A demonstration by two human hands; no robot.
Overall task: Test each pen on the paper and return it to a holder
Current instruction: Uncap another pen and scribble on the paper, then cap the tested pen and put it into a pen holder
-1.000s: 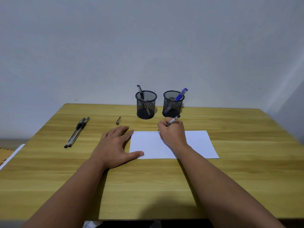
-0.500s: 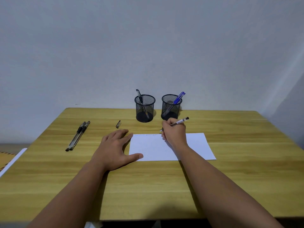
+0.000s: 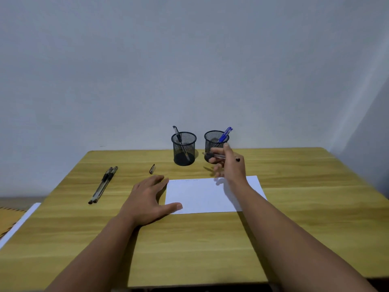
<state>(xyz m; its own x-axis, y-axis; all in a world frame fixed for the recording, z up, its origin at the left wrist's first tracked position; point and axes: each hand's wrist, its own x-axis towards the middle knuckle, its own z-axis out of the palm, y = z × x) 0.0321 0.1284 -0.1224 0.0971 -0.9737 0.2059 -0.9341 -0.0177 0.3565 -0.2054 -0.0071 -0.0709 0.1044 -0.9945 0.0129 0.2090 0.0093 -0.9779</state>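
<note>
A white sheet of paper (image 3: 206, 197) lies on the wooden table (image 3: 294, 228) with faint marks along its far edge. My left hand (image 3: 147, 199) rests flat on the table, thumb on the paper's near left corner. Raised above the paper's far edge, my right hand (image 3: 230, 165) pinches a clear black pen (image 3: 214, 155) held level, tip pointing left, in front of the right mesh holder (image 3: 215, 138). That holder contains a blue pen (image 3: 225, 134). The left mesh holder (image 3: 183, 148) contains a black pen (image 3: 180, 142).
Two black pens (image 3: 103, 185) lie side by side on the left of the table. A loose pen cap (image 3: 152, 169) lies left of the holders. A white sheet edge (image 3: 19, 224) pokes in at the far left. A pale wall stands behind the table.
My right hand has lifted off the paper and moved back toward the right holder, turning the pen level. My left hand has stayed in place.
</note>
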